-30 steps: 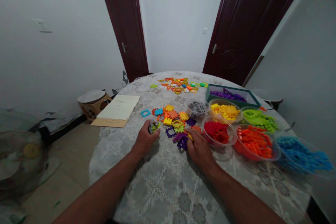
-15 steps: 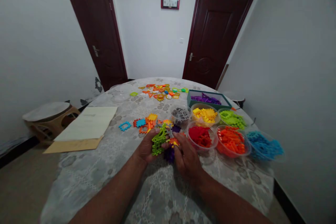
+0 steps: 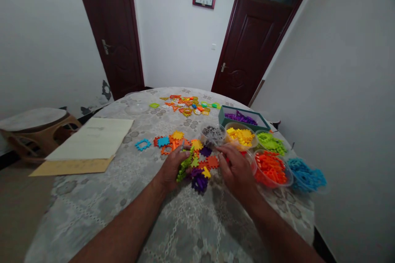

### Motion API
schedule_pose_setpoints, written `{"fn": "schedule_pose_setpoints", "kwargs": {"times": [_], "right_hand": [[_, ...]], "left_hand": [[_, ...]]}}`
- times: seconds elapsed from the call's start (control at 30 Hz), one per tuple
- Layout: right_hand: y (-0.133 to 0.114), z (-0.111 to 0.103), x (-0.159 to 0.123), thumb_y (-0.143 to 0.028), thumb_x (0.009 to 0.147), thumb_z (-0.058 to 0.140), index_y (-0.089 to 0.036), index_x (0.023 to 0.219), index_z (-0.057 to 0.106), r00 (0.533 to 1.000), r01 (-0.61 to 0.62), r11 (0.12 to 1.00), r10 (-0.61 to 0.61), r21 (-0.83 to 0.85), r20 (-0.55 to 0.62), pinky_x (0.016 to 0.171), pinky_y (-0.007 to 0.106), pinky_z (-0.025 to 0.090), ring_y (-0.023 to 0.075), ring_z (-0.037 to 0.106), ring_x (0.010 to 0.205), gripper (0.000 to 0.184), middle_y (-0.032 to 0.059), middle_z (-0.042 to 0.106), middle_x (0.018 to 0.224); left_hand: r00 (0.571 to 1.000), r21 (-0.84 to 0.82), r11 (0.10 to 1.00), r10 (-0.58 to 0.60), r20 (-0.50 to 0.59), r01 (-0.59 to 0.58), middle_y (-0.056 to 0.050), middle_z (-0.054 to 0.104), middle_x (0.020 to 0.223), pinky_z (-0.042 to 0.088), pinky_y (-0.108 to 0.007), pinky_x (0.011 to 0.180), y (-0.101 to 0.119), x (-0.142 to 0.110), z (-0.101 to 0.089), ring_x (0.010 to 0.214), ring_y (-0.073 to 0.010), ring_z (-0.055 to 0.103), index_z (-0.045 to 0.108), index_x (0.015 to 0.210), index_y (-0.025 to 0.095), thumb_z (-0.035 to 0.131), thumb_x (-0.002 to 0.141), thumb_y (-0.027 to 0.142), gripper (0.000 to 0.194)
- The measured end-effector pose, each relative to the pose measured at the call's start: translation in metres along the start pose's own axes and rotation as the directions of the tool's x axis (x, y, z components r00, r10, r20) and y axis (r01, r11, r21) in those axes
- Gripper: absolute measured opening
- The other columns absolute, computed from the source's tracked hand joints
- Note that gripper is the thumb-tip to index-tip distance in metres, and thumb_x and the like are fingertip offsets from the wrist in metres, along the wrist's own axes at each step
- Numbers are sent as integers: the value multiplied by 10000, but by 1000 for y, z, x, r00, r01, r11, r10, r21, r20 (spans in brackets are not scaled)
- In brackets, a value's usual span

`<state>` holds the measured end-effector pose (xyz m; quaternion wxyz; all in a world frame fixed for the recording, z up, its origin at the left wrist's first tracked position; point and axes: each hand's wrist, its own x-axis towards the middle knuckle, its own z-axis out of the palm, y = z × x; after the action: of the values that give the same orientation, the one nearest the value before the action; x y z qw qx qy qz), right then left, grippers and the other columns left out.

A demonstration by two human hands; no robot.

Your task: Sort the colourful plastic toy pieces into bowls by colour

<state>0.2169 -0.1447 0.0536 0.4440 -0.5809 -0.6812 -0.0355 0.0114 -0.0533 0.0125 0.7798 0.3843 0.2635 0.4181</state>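
Note:
My left hand point(image 3: 171, 168) is closed around a lime-green block of interlocking plastic building pieces point(image 3: 184, 168), its openwork side turned edge-on. A bit of grey shows at the thumb. Off to the right, my right hand point(image 3: 236, 168) is raised by the bowl of grey pieces point(image 3: 213, 132), with what looks like a small grey piece at its fingertips, blurred. It partly hides the bowl of red pieces point(image 3: 249, 158). Between the hands lie a purple cluster point(image 3: 200, 183), a yellow piece point(image 3: 206, 172) and an orange-red square piece point(image 3: 212, 162).
Bowls of yellow point(image 3: 242, 136), green point(image 3: 271, 143), orange point(image 3: 271, 167) and blue pieces point(image 3: 307, 176) stand at right, before a box of purple pieces point(image 3: 242, 118). Loose pieces point(image 3: 187, 104) lie at the back. At left are paper sheets point(image 3: 95, 137) and a blue frame piece point(image 3: 142, 144).
My right hand has moved right, away from the green block, toward the grey and red bowls. The left hand has turned the block edge-on. The view has shifted slightly.

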Motion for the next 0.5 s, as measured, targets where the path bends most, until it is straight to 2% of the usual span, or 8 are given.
{"fn": "schedule_pose_setpoints", "kwargs": {"times": [0.07,0.17,0.23,0.37,0.5], "right_hand": [[11,-8,22,-234,1016,548,-211,1201,761,998,45,993,-40,-111,48,1083,468,531,274,701,1140,283,122,777,1185],[28,-5,57,-219,1000,550,-169,1146,777,992,72,967,-43,-245,122,1072,469,510,296,702,1097,274,151,787,1121],[37,3,80,-198,978,570,-162,1114,789,983,8,963,41,-268,177,1048,432,515,289,716,1074,260,147,798,1105],[44,19,111,-166,948,587,-185,1149,787,929,-196,961,246,-198,275,935,347,565,248,760,1016,284,105,818,1125],[42,20,113,-158,962,546,-178,1291,738,939,-208,961,248,-181,239,1016,375,554,252,745,1147,381,126,782,1282]], "left_hand": [[997,113,992,57,-58,-51,36,619,740,458,-215,466,0,2,0,508,-103,539,613,1083,224,825,791,418,410],[987,216,972,120,-108,-95,59,564,692,431,-196,462,0,3,1,517,-96,522,628,1027,222,824,793,439,374],[984,254,962,132,-120,-98,70,535,658,424,-194,463,0,3,1,506,-91,497,629,993,222,827,787,453,368],[982,299,950,134,-133,-90,62,554,664,436,-199,475,1,2,1,505,-89,493,619,949,225,816,790,489,366],[980,312,945,145,-136,-96,58,557,686,455,-203,495,2,2,1,530,-94,508,625,962,230,804,812,529,379]]}}
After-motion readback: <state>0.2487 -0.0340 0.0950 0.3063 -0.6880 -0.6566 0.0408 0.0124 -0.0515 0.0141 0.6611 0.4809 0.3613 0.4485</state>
